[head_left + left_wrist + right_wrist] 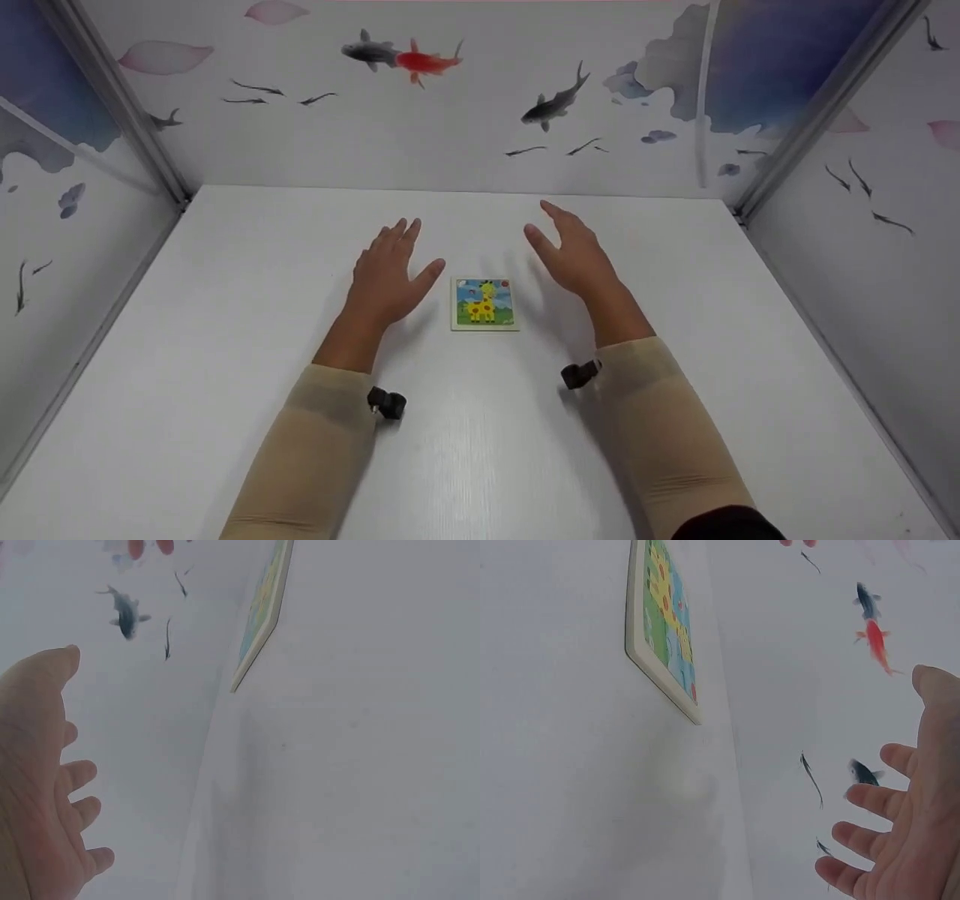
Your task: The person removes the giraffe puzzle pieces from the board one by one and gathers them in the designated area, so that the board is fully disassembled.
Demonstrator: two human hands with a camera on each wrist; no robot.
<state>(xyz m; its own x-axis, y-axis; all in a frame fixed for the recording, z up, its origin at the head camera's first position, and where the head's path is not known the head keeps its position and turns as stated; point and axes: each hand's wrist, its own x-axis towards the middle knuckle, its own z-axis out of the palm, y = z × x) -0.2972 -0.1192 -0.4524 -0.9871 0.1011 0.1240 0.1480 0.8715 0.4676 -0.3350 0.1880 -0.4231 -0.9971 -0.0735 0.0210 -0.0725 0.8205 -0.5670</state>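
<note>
A small square giraffe picture puzzle with a pale border lies flat on the white table between the two hands. To its left, the left hand hovers with fingers extended and thumb spread, holding nothing. The right hand is to the right and a little farther back, its thumb apart from the fingers, also holding nothing. Neither hand touches the puzzle. In the left wrist view the puzzle's edge shows at the top; the right wrist view shows its side and part of the giraffe picture.
The white tabletop is bounded by a back wall printed with fish and petals, and by side panels with metal posts. A small black camera sits on each sleeved wrist, one on the left and one on the right.
</note>
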